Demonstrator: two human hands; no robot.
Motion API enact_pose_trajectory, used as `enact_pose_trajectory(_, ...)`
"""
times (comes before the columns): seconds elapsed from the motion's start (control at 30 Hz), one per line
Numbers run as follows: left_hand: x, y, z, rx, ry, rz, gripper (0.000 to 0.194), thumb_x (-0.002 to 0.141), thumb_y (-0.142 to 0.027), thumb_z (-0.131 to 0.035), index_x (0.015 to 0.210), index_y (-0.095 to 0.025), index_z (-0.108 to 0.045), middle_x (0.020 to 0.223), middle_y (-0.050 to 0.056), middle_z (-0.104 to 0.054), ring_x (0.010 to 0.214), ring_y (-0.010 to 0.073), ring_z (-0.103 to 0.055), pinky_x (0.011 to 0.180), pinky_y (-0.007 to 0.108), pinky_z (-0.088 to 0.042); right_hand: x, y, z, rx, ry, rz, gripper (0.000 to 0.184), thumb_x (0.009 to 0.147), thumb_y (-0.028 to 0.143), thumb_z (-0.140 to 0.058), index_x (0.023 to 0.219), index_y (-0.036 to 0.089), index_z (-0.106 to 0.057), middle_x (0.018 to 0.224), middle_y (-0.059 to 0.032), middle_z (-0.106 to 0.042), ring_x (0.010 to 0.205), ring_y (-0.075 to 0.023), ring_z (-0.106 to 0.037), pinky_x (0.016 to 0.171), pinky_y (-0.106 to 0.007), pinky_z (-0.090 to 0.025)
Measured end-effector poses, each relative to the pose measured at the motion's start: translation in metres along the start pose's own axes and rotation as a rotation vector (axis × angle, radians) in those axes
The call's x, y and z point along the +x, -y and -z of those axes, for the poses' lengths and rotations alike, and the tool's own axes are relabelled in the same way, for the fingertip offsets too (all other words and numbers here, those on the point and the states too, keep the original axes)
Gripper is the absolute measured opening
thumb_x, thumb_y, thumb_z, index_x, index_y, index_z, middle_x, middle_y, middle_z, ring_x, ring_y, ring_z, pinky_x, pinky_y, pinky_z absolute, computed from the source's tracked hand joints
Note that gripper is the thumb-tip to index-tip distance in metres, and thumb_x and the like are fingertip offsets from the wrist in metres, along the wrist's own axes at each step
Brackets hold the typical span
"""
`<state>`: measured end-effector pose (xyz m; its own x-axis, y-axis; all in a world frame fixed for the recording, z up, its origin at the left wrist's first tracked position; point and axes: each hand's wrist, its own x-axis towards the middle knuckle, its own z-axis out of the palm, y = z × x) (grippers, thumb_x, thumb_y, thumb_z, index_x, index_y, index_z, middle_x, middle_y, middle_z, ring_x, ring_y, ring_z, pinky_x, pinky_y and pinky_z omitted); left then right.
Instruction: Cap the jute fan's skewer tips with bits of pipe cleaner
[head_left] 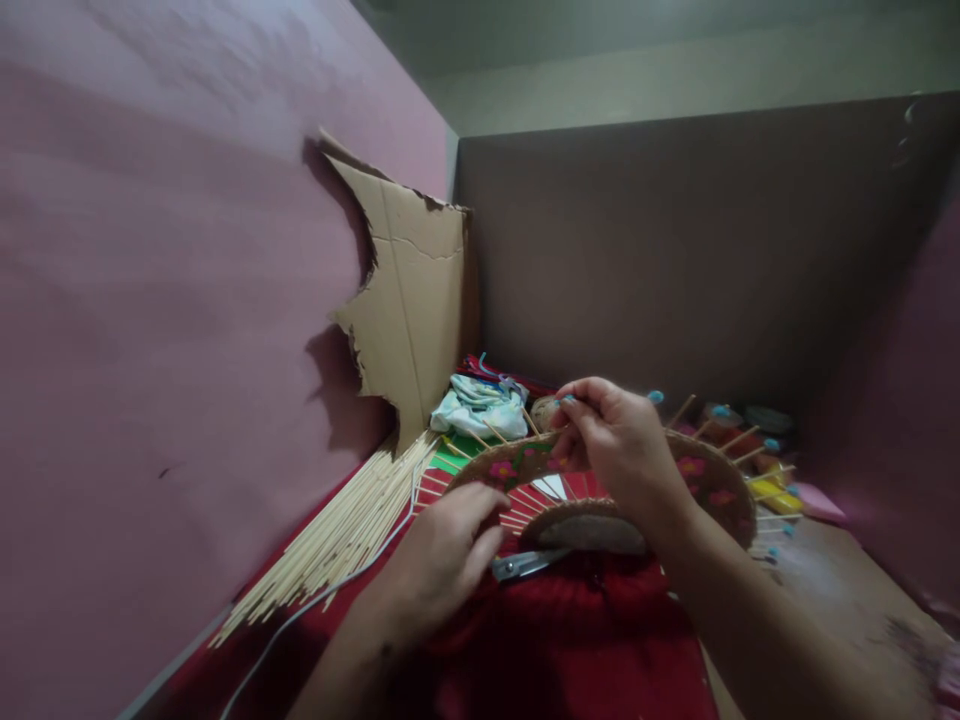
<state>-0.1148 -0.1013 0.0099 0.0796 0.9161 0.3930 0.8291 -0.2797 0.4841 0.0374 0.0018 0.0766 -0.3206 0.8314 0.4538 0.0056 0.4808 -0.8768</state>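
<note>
A fan-shaped woven piece [739, 490] with pink flowers and thin sticks radiating from it lies on red cloth. My right hand [619, 440] is above its upper band, thumb and fingertips pinched on a small blue piece [568, 399] whose kind is too small to tell. Similar blue tips [721, 411] sit on several sticks along the right side. My left hand [454, 540] rests at the left end of the woven band, thumb and index finger apart; its other fingers are partly hidden. Just right of it, a metal-handled tool [529, 564] lies by the inner woven arc.
A bundle of thin sticks [322, 545] lies left, with a white cable [315, 590] alongside. Torn cardboard [412, 290] leans against the pink wall. Behind the woven piece are a bundled pale cloth [480, 405] and a twine roll [543, 412]. Yellow packaging [776, 494] is at right.
</note>
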Motion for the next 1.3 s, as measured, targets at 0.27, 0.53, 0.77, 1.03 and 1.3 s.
enact_pose_trajectory(0.27,0.056,-0.039,0.021,0.147,-0.610,-0.260,0.017,0.086,-0.017,-0.048,0.097,-0.017,-0.060,0.091,0.006,-0.056,0.090,0.0192,-0.049,0.083,0.036,-0.042,-0.005,0.001,0.001,0.145,0.024,-0.018,0.027,0.077,0.033,-0.056,0.096,0.014,-0.057,0.074,-0.0029,-0.062,0.047,-0.0099,-0.059,0.043,-0.023,-0.053)
enact_pose_trajectory(0.53,0.082,-0.047,0.019,0.238,-0.548,-0.241,0.015,0.084,-0.016,-0.049,0.081,-0.015,-0.064,0.089,0.007,-0.055,0.088,0.0201,-0.045,0.082,0.037,-0.042,-0.005,-0.004,0.004,-0.042,-0.039,0.141,0.016,0.082,0.028,-0.051,0.086,0.016,-0.060,0.074,-0.0038,-0.067,0.056,-0.0108,-0.062,0.052,-0.022,-0.051)
enact_pose_trajectory(0.77,0.083,-0.048,0.008,0.163,-0.617,-0.334,0.015,0.083,-0.012,-0.047,0.074,-0.015,-0.059,0.087,0.007,-0.054,0.087,0.0191,-0.045,0.080,0.036,-0.042,-0.007,0.000,0.002,-0.292,-0.165,0.245,0.016,0.081,0.019,-0.047,0.080,0.015,-0.063,0.065,-0.0021,-0.064,0.055,-0.0105,-0.058,0.052,-0.021,-0.046)
enact_pose_trajectory(1.03,0.086,-0.040,0.021,0.088,-0.462,-0.402,0.015,0.083,-0.010,-0.047,0.082,-0.014,-0.061,0.092,0.007,-0.058,0.090,0.0185,-0.048,0.081,0.035,-0.043,-0.011,0.000,0.002,-0.104,-0.090,0.157,0.017,0.082,0.024,-0.049,0.083,0.015,-0.063,0.061,-0.0010,-0.064,0.048,-0.0106,-0.059,0.045,-0.021,-0.049)
enact_pose_trajectory(1.3,0.094,-0.034,0.045,-0.101,-0.194,-0.392,0.011,0.083,-0.022,-0.056,0.082,-0.017,-0.066,0.082,0.003,-0.063,0.079,0.0133,-0.056,0.074,0.028,-0.044,-0.016,-0.007,0.002,-0.057,-0.134,0.140,0.020,0.082,0.030,-0.052,0.086,0.016,-0.066,0.069,-0.0028,-0.066,0.048,-0.0111,-0.059,0.042,-0.022,-0.050)
